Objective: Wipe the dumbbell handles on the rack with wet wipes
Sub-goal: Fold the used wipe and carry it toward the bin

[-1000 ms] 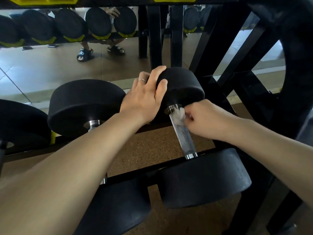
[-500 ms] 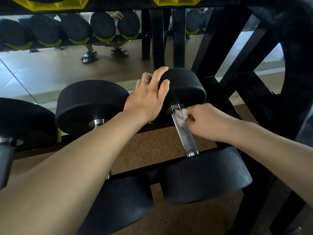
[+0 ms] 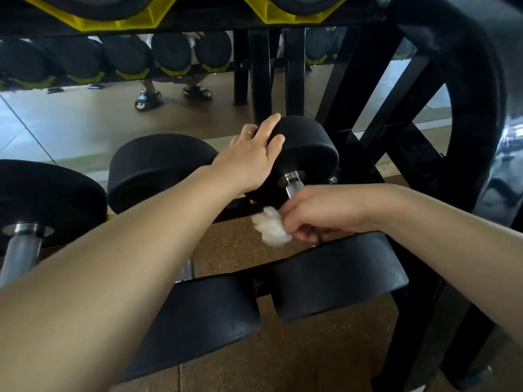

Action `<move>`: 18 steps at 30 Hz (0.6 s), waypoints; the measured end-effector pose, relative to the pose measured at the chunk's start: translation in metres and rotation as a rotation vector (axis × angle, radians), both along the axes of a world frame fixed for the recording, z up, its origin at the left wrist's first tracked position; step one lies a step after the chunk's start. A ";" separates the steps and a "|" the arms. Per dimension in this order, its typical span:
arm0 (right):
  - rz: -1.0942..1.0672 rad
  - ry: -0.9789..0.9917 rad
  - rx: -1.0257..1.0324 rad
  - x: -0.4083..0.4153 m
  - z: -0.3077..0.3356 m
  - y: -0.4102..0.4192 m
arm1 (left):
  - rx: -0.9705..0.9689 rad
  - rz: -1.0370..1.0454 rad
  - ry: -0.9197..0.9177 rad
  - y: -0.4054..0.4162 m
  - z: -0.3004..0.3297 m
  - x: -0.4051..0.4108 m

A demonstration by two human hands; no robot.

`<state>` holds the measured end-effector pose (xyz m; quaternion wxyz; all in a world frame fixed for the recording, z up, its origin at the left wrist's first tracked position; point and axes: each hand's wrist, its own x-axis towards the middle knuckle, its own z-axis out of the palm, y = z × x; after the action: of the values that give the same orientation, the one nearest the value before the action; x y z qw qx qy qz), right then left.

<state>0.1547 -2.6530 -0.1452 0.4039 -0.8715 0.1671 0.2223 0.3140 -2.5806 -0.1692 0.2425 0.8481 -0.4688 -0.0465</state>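
Observation:
A black dumbbell lies on the rack's bottom tier with its far head (image 3: 305, 157) up and its near head (image 3: 339, 274) low. My left hand (image 3: 252, 159) rests flat on the far head, fingers spread over its rim. My right hand (image 3: 317, 213) is wrapped round the chrome handle (image 3: 294, 188) near its lower half, hiding most of it. A crumpled white wet wipe (image 3: 273, 230) sticks out to the left of that fist. Only the handle's top end shows above my fingers.
Two more black dumbbells (image 3: 161, 165) (image 3: 42, 199) lie to the left on the same tier. Black rack uprights (image 3: 368, 89) rise on the right beside a large dark plate (image 3: 478, 108). An upper shelf with yellow cradles (image 3: 135, 15) hangs overhead. A mirror behind reflects a person's sandalled feet (image 3: 147, 99).
My right hand has slid down the handle from its top end toward the near head, taking the wipe along. The left hand stays on the far head. The view has dipped slightly.

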 end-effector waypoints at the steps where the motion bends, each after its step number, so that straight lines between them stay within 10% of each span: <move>1: -0.037 -0.077 0.067 0.004 0.006 0.006 | 0.014 -0.027 0.001 0.004 0.005 0.001; 5: -0.177 -0.366 0.150 0.019 0.024 0.025 | -0.011 -0.039 0.134 0.033 0.046 0.004; 8: -0.293 -0.484 0.319 0.040 0.040 0.052 | -0.023 -0.069 0.580 0.075 0.083 0.015; 18: -0.446 -0.218 0.795 0.157 0.198 0.249 | -0.152 0.290 0.868 0.296 0.227 0.076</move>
<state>0.3117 -2.4037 0.0525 0.7594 -0.6103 0.2091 0.0841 0.3905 -2.2846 0.0578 0.4820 0.7867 -0.2025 -0.3284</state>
